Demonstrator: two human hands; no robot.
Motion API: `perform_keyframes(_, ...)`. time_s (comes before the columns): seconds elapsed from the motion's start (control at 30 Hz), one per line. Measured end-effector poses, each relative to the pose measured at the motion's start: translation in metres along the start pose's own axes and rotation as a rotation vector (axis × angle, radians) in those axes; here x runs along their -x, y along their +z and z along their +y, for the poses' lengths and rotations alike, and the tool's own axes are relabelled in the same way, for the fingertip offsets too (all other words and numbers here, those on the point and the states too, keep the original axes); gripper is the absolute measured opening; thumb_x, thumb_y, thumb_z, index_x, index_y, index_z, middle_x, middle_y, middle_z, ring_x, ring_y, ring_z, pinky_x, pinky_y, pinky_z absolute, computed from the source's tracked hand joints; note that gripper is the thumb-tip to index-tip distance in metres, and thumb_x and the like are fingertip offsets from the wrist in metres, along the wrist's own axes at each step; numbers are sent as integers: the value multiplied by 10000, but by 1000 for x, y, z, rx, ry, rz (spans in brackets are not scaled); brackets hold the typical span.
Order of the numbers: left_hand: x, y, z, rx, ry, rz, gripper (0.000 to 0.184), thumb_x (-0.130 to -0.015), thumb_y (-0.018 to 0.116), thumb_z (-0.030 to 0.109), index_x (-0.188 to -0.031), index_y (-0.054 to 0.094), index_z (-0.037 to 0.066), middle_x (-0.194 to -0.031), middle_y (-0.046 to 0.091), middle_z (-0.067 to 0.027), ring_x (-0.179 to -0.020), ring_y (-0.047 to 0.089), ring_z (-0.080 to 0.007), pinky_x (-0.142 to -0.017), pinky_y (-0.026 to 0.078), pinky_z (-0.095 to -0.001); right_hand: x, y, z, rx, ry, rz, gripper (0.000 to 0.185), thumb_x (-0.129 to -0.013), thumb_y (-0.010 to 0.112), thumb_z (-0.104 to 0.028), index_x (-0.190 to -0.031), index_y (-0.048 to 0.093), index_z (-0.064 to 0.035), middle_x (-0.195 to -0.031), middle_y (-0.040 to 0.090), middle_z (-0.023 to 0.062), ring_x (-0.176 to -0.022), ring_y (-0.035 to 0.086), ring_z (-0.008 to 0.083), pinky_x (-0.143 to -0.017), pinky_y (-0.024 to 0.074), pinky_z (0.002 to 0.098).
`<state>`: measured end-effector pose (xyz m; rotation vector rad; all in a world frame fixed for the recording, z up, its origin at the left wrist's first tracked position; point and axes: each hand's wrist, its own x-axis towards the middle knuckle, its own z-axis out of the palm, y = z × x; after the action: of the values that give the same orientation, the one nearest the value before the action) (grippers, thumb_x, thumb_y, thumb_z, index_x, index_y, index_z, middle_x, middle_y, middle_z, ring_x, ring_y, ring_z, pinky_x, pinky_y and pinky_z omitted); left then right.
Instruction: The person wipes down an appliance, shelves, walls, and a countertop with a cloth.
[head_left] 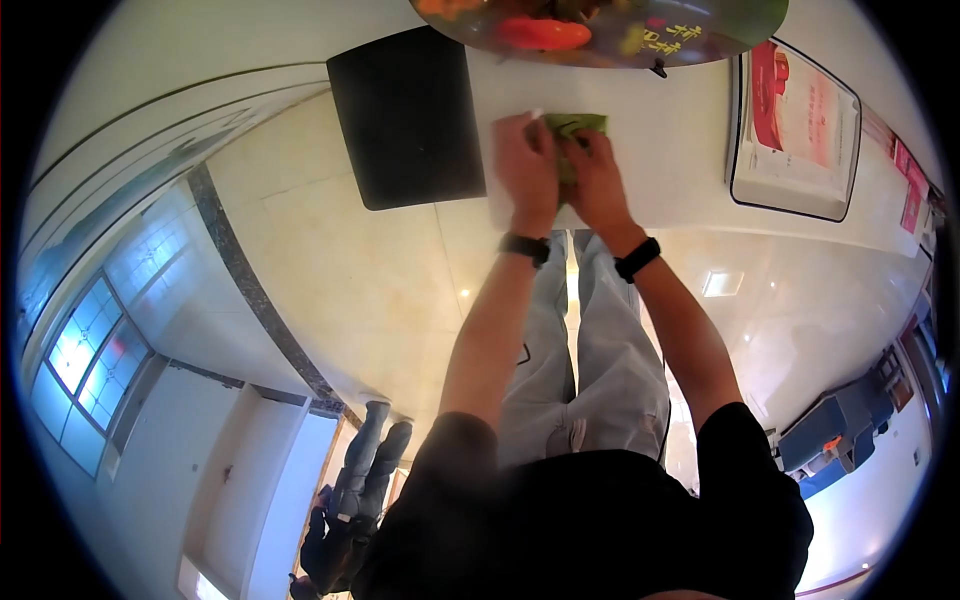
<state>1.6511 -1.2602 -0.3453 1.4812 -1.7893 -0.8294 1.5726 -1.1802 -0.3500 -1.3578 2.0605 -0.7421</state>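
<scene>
A folded green cloth [592, 123] is between my hands, over the white tabletop [680, 150]. My right hand [597, 185] has its fingers curled down onto the cloth. At the cloth's left edge, my left hand [525, 170] is closed on it, with a small white bit showing by its fingertips. Part of the cloth lies hidden under the fingers. Both wrists wear black bands.
A black rectangular panel [405, 120] lies left of my hands. Beyond them stands a colourful printed board [600, 30]. A black-rimmed tray [738, 190] with printed papers is on the right. Another person [345, 520] stands behind at lower left.
</scene>
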Motion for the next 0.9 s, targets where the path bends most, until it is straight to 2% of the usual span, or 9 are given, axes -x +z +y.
perform_keyframes(0.1,10,28,16,-31,14,-142,161,-867,636,116,-1013,600,59,-958,590,-127,-854,607,-329,-730,499,-429,12,-24,15,48,44,97,562,-684,729,-48,-1218,556,-18,-1208,497,189,-1131,478,388,-933,461,446)
perform_keyframes(0.17,29,39,25,9,70,-223,162,-861,646,111,-1008,602,60,-945,600,-116,-851,605,-325,-723,499,-420,32,-29,26,51,124,145,580,-684,741,-38,-1230,545,-12,-1216,490,197,-1131,472,400,-932,455,455)
perform_keyframes(0.3,63,31,24,37,122,-313,145,-846,664,96,-979,615,64,-919,616,-99,-842,605,-319,-715,499,-405,77,-26,27,33,271,98,597,-686,749,-31,-1244,535,-34,-1217,478,203,-1148,449,409,-940,437,463)
perform_keyframes(0.37,73,13,16,58,81,-324,132,-842,672,91,-961,621,67,-915,616,-99,-840,609,-309,-705,503,-401,90,-17,18,-2,274,45,606,-680,753,-30,-1245,534,-43,-1211,474,198,-1142,449,407,-938,439,458)
perform_keyframes(0.53,63,-28,-20,67,-35,-231,144,-847,675,96,-981,624,91,-951,634,-86,-871,625,-301,-712,524,-399,74,19,-10,-80,188,-14,625,-653,761,-44,-1235,533,-62,-1205,460,196,-1120,451,406,-950,441,450)
perform_keyframes(0.63,32,-42,-40,-36,49,-129,161,-849,676,93,-1003,630,88,-966,633,-87,-862,633,-305,-714,531,-392,46,41,-31,-44,131,-23,578,-665,748,-86,-1203,541,-51,-1201,456,209,-1137,441,414,-961,437,449)
perform_keyframes(0.7,9,-51,-43,-45,1,-110,167,-851,673,92,-1013,633,88,-972,632,-87,-866,636,-302,-722,533,-392,25,50,-42,-44,75,-8,547,-672,732,-97,-1182,541,-41,-1194,455,218,-1136,438,418,-962,433,452)
perform_keyframes(0.83,-17,-40,-42,-38,24,-91,155,-864,663,101,-1008,606,87,-985,614,-109,-851,633,-304,-681,542,-382,-2,41,-38,13,13,-57,526,-663,714,-83,-1157,540,-29,-1175,468,223,-1109,447,416,-955,429,462)
perform_keyframes(0.9,-21,-25,-35,-63,73,-113,147,-870,652,115,-1010,610,92,-989,615,-111,-878,630,-308,-700,541,-388,-11,29,-30,45,-6,-46,533,-657,713,-74,-1160,541,-30,-1166,477,220,-1101,453,412,-952,430,461)
